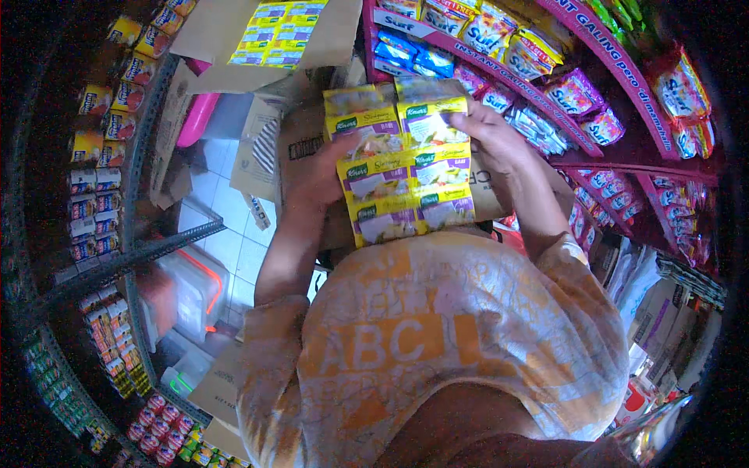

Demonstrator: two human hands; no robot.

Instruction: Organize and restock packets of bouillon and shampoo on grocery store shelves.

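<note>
Two side-by-side strips of yellow, green and purple Knorr seasoning sachets (383, 175) are held up in front of my chest, above a cardboard box. My left hand (333, 167) grips their left edge, slightly blurred. At the upper right edge my right hand (483, 126) pinches them, with the thumb on the front. More joined yellow sachets (278, 32) lie on a cardboard flap at the top. Behind the held strips the cardboard box (301, 152) is partly hidden.
Pink-edged shelves (503, 73) with Surf detergent packs stand at the right. Dark metal racks (137, 146) hold cans and small packs at the left. Clear plastic bins (190, 286) stand on the tiled floor (234, 234). A pink object (199, 120) is beside cardboard.
</note>
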